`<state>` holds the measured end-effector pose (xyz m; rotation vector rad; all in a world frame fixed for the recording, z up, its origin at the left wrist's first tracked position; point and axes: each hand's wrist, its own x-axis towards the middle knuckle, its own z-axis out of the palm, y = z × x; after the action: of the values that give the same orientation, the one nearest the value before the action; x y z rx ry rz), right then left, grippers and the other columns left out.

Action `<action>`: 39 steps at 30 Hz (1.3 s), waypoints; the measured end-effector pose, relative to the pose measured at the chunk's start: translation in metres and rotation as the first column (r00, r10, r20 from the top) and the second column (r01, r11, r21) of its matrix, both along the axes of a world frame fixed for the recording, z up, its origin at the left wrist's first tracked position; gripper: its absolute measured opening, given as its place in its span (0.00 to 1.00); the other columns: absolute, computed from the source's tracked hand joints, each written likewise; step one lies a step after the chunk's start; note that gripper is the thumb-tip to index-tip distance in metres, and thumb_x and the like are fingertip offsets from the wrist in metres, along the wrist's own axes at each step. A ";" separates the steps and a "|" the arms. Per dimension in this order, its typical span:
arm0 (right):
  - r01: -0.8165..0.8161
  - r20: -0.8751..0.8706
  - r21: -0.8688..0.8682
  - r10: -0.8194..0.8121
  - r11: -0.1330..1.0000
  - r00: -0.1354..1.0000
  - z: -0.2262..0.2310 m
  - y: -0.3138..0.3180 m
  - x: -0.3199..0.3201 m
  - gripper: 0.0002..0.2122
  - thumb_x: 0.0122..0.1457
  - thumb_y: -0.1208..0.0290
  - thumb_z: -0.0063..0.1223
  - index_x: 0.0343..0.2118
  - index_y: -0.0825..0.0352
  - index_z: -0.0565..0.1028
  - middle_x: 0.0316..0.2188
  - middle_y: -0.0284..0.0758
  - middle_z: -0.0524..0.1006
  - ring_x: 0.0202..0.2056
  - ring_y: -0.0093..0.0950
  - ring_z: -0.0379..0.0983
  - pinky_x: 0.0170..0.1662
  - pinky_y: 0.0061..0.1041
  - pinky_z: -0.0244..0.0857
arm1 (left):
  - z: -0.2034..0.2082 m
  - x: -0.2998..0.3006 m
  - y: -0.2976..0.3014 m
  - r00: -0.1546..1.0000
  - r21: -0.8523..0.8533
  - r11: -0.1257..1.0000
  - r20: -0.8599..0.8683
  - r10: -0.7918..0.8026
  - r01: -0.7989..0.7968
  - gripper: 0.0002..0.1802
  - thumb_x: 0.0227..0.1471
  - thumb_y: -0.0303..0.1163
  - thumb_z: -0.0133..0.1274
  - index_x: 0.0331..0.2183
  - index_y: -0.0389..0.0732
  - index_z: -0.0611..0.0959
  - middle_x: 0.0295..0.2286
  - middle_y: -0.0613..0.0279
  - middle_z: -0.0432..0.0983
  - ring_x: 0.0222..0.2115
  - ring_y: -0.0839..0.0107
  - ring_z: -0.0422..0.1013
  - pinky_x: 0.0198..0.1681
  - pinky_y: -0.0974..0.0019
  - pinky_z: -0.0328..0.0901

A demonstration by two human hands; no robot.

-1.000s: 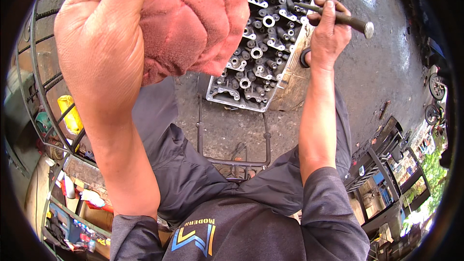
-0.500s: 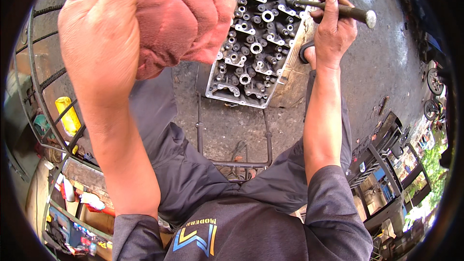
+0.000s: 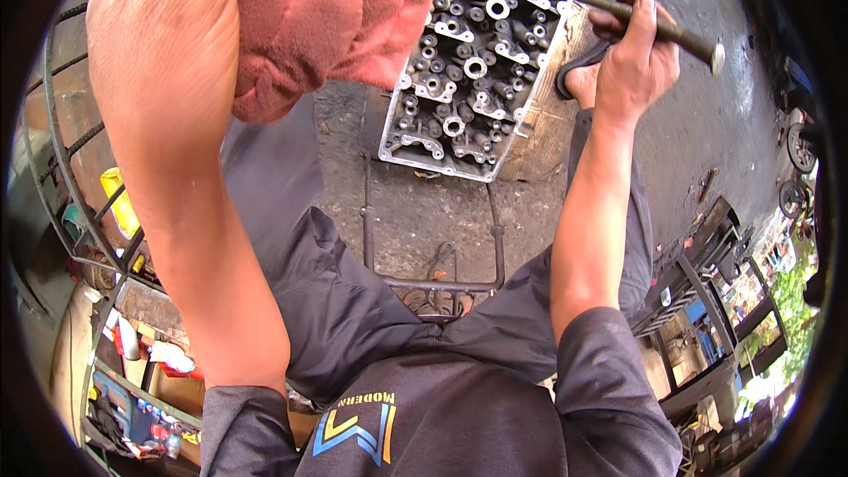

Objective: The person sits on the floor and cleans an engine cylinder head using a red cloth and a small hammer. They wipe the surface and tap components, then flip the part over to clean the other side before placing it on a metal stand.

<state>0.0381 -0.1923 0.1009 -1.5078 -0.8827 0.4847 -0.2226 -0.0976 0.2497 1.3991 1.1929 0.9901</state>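
My right hand (image 3: 640, 66) is closed around a long dark metal rod (image 3: 693, 42) with a pale, flared end. The rod's thin end reaches over the right edge of an engine cylinder head (image 3: 473, 66), which has rows of valve stems, springs and round bores. Close to the camera, my left hand (image 3: 168, 31) is raised at the upper left, its fingers cut off by the top edge. A thick red cloth (image 3: 318, 22) shows beside and behind that hand, above my left leg. Whether the left hand grips the cloth is hidden.
Beneath the cylinder head's right side is a wooden board (image 3: 546, 128), with my sandalled foot (image 3: 583, 79) beside it. A metal tube frame (image 3: 442, 284) stands between my legs. Black bars (image 3: 57, 137) curve along the left. Parts and bottles crowd the lower left shelf (image 3: 146, 406).
My left hand has shifted up and left, taking its fingers out of view. The right hand and rod have moved right and slightly down. The cylinder head and cloth sit higher in view.
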 end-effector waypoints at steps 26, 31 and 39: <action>-0.070 -0.226 -0.383 -0.020 0.921 0.974 -0.048 -0.030 -0.053 0.10 0.67 0.70 0.48 0.44 0.73 0.72 0.38 0.41 0.80 0.31 0.26 0.80 0.40 0.22 0.73 | -0.023 0.003 -0.011 0.993 0.332 0.942 -0.087 0.077 -0.044 0.13 0.58 0.34 0.54 0.33 0.32 0.84 0.28 0.67 0.77 0.31 0.81 0.70 0.38 0.76 0.62; -0.002 -0.111 -0.154 -0.016 0.988 0.994 -0.027 -0.040 -0.039 0.10 0.67 0.70 0.48 0.41 0.73 0.73 0.37 0.41 0.80 0.27 0.25 0.80 0.31 0.19 0.73 | -0.015 0.012 -0.015 0.996 0.190 0.982 -0.086 0.032 -0.015 0.11 0.58 0.32 0.55 0.32 0.34 0.84 0.27 0.69 0.78 0.29 0.83 0.70 0.35 0.79 0.62; -0.054 0.037 0.052 0.052 0.997 0.998 0.005 -0.011 -0.020 0.11 0.67 0.69 0.48 0.42 0.75 0.73 0.35 0.42 0.80 0.27 0.25 0.79 0.33 0.20 0.75 | -0.030 -0.003 -0.006 0.999 0.100 0.995 0.039 0.019 -0.023 0.10 0.58 0.32 0.54 0.32 0.34 0.84 0.28 0.68 0.79 0.30 0.83 0.71 0.36 0.79 0.62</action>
<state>0.0184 -0.2035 0.1060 -1.4508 -0.9584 0.4712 -0.2254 -0.1035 0.2196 1.4425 1.1446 1.1001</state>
